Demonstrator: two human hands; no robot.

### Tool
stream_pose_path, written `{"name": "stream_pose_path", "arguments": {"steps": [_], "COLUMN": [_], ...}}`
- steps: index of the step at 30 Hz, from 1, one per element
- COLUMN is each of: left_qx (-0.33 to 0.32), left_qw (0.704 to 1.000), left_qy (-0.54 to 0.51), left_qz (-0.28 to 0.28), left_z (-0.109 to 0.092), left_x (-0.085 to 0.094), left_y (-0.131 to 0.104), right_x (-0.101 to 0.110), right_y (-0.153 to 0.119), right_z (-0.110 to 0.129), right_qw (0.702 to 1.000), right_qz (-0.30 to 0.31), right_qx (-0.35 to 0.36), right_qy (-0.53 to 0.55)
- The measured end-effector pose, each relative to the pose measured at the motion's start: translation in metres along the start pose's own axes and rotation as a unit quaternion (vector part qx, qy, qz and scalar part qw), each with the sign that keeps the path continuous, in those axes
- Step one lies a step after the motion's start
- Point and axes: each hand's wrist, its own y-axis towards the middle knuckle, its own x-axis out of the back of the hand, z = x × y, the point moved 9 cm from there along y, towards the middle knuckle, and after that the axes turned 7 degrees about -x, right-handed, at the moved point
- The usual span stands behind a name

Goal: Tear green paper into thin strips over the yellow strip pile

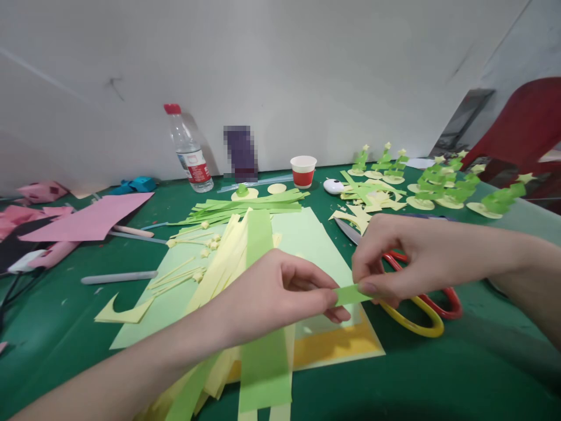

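A short green paper strip (pixel 350 294) is stretched between both hands above the table. My left hand (pixel 287 286) pinches its left end, and my right hand (pixel 385 263) grips the right end between thumb and fingers. Under my left hand lie a wide green paper strip (pixel 265 374) and a bundle of pale yellow paper strips (pixel 223 251). Red-handled scissors (pixel 451 304) and yellow-handled scissors (pixel 421 324) rest beneath my right hand, partly hidden by it. Light green sheets (pixel 307 234) spread below the strips.
Several green paper plants with stars (pixel 451 187) stand at right, near paper scraps (pixel 377 196). Behind are a paper cup (pixel 303 172) and a plastic bottle (pixel 190 155). Small folded stars (pixel 213 242), a grey stick (pixel 118 278) and a pink sheet (pixel 92 219) lie at left.
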Motion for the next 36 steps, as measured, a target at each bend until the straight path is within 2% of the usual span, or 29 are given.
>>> {"name": "stream_pose_path", "arguments": {"steps": [14, 24, 36], "left_qx": [0.009, 0.019, 0.043], "left_qw": [1.000, 0.999, 0.997], "left_qy": [-0.004, -0.031, -0.066], "left_qz": [-0.013, -0.029, -0.013], "left_z": [0.005, 0.010, 0.015], "left_x": [0.001, 0.001, -0.004], "left_y": [0.000, 0.003, 0.004], "right_x": [-0.001, -0.002, -0.007], "right_y": [0.005, 0.005, 0.010], "right_z": [-0.007, -0.011, -0.013], "right_qw": [0.999, 0.999, 0.999], "right_qz": [0.009, 0.014, 0.019], "right_qx": [-0.034, -0.030, -0.041], "right_qy": [0.029, 0.015, 0.022]}}
